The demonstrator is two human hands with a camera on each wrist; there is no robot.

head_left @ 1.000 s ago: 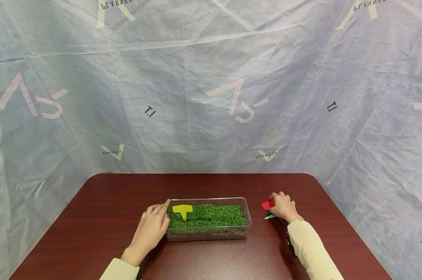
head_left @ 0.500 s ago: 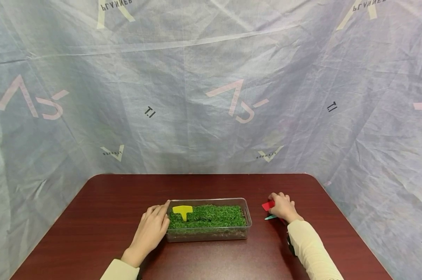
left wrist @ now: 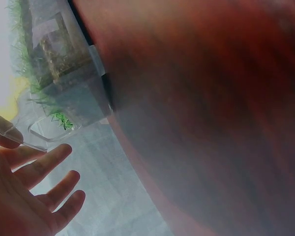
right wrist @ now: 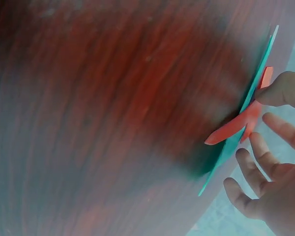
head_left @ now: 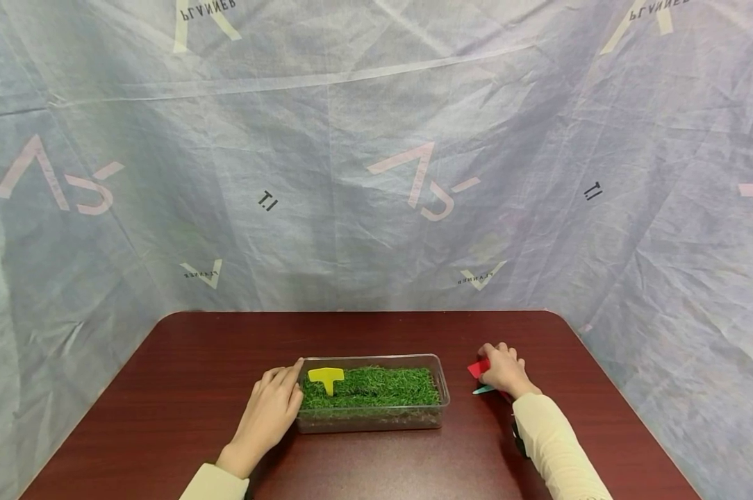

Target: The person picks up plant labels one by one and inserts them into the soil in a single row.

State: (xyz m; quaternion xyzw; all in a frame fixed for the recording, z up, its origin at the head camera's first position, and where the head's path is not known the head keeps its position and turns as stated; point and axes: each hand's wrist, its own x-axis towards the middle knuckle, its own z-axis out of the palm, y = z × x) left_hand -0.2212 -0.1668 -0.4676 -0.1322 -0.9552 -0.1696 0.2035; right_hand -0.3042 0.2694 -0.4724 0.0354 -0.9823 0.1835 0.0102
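Observation:
In the head view my left hand (head_left: pixel 267 410) rests against the left end of a clear plastic box (head_left: pixel 370 420) of green grass, its fingers touching the rim. The left wrist view shows its other fingers (left wrist: pixel 63 189) spread and relaxed. A yellow T-shaped plant label (head_left: pixel 326 378) stands in the grass's left part. Right of the box, my right hand (head_left: pixel 506 371) pinches a red T-shaped plant label (head_left: pixel 478 368) between thumb and forefinger. A teal label (head_left: pixel 484 390) lies below it on the table; in the right wrist view the red label (right wrist: pixel 231 129) crosses the teal one (right wrist: pixel 265 56).
The dark red-brown table (head_left: pixel 364 472) has rounded far corners. A wrinkled grey cloth backdrop (head_left: pixel 326 153) with printed letters hangs behind it and along both sides. Part of another red piece may lie under my right hand, mostly hidden.
The red label has tilted slightly in my right hand, which shifted only a touch. My left hand and the box stay in place.

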